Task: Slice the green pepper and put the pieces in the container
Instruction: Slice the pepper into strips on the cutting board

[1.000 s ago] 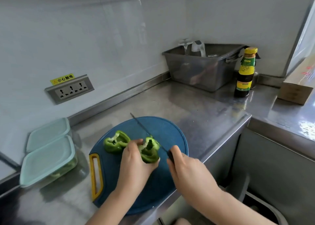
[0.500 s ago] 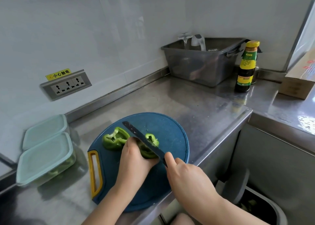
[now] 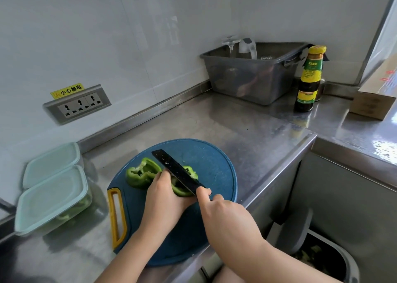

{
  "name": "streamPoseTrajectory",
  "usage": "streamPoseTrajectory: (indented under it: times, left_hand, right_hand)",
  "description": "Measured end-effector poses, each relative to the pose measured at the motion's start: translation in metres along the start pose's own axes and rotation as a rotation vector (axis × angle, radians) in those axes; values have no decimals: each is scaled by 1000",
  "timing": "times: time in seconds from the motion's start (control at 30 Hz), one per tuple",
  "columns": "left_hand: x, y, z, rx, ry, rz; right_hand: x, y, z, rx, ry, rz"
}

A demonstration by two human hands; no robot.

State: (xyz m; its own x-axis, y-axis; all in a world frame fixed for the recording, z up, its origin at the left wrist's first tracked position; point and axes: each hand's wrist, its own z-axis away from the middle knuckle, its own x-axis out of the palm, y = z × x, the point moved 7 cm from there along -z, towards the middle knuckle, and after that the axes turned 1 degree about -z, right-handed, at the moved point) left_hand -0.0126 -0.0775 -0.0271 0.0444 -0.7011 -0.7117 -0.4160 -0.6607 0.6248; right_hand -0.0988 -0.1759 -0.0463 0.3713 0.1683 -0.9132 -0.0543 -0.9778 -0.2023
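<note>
On the round blue cutting board (image 3: 210, 166) lie two green pepper halves. The left half (image 3: 141, 174) lies free, cut side up. My left hand (image 3: 165, 199) grips the right half (image 3: 182, 188), partly hiding it. My right hand (image 3: 223, 214) holds a black knife (image 3: 176, 171) by the handle, forefinger on the spine; the flat blade lies tilted across the held half. Two lidded clear containers stand to the left: the nearer one (image 3: 51, 199) has green pieces inside, the farther one (image 3: 51, 162) sits behind it.
A grey plastic bin (image 3: 251, 74) with glassware stands at the back by the wall, a dark sauce bottle (image 3: 309, 78) beside it. A cardboard box (image 3: 373, 102) is at the far right. The counter edge runs close to my right arm; an open waste bin (image 3: 322, 259) sits below.
The knife went from edge-down beside the held half to tilted flat across it, blade face now showing. My left hand stayed on the pepper half.
</note>
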Motion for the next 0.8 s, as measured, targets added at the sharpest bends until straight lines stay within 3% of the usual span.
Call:
streamPoseTrajectory:
  times: [0.13, 0.27, 0.8]
  left_hand:
    - [1, 1, 0, -19, -21, 26]
    - [2, 0, -1, -23, -33, 39]
    - [7, -10, -3, -43, -51, 3]
  right_hand:
    - [-8, -7, -10, -25, -55, 87]
    - [-4, -6, -17, -48, -225, -36]
    - [-2, -1, -41, -16, -318, -63]
